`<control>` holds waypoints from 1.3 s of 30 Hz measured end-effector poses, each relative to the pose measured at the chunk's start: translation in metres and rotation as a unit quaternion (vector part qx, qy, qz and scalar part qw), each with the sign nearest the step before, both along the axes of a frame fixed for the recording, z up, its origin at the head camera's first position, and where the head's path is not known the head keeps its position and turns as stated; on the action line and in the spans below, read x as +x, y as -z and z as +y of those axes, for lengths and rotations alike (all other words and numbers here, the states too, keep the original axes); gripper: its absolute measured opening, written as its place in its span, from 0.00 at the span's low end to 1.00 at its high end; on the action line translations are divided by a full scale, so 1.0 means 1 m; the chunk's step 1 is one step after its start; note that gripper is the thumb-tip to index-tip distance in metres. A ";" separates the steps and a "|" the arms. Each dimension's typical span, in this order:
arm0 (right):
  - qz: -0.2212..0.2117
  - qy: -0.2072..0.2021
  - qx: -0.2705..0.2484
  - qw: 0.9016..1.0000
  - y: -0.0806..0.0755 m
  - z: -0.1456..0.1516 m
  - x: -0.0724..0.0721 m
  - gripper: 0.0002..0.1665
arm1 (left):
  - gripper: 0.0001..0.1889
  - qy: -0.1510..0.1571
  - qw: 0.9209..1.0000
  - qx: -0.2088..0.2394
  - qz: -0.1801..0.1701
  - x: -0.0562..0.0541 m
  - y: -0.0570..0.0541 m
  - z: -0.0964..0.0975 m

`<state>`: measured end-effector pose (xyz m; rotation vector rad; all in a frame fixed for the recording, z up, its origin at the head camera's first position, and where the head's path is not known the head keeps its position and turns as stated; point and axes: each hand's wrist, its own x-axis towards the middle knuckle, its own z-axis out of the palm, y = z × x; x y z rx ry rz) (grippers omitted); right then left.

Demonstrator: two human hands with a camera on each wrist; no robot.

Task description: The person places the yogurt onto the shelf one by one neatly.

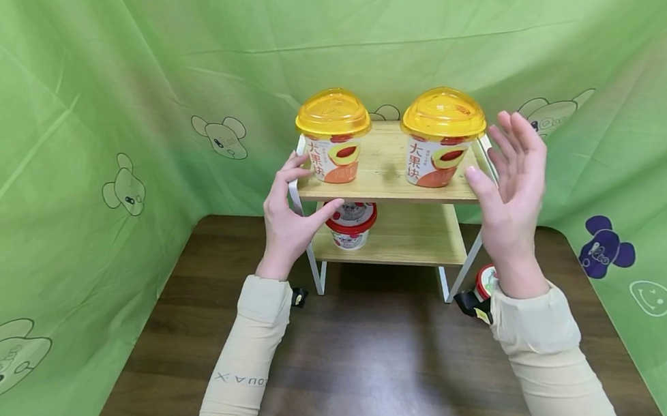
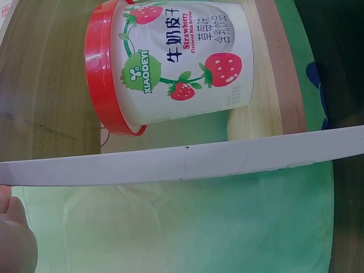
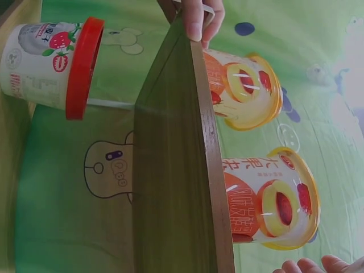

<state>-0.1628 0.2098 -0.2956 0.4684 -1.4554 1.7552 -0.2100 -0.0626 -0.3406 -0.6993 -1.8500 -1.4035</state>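
Note:
In the head view, two yogurt cups with domed yellow lids stand on the top board: the left cup [image 1: 336, 156] and the right cup [image 1: 436, 158]. My left hand [image 1: 292, 223] is at the shelf's left end, fingers beside the left cup and thumb stretched along the board's front edge. Near the right cup is my right hand [image 1: 511, 194], raised and spread, its thumb by the board's right corner and nothing held. On the lower board [image 1: 410, 233] sits a red-lidded strawberry milk tub [image 2: 187, 62], under the left cup.
The two-tier wooden shelf [image 1: 390, 191] has white metal legs [image 1: 467, 268] and stands on a dark wood table [image 1: 340, 372]. Another red-lidded tub [image 1: 487, 278] is partly hidden behind the right wrist. Green printed cloth [image 1: 79, 93] hangs around the table.

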 end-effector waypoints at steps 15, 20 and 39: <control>0.030 0.009 -0.013 0.999 0.009 0.005 0.004 0.44 | 0.29 0.002 1.000 -0.001 0.003 0.000 0.000 -0.001; 0.032 0.018 -0.012 0.999 0.011 0.006 0.005 0.44 | 0.29 0.001 1.000 -0.002 0.004 0.000 0.000 -0.001; 0.033 0.044 -0.047 0.997 0.018 0.017 0.012 0.41 | 0.29 -0.001 1.000 -0.001 -0.003 0.000 0.001 -0.001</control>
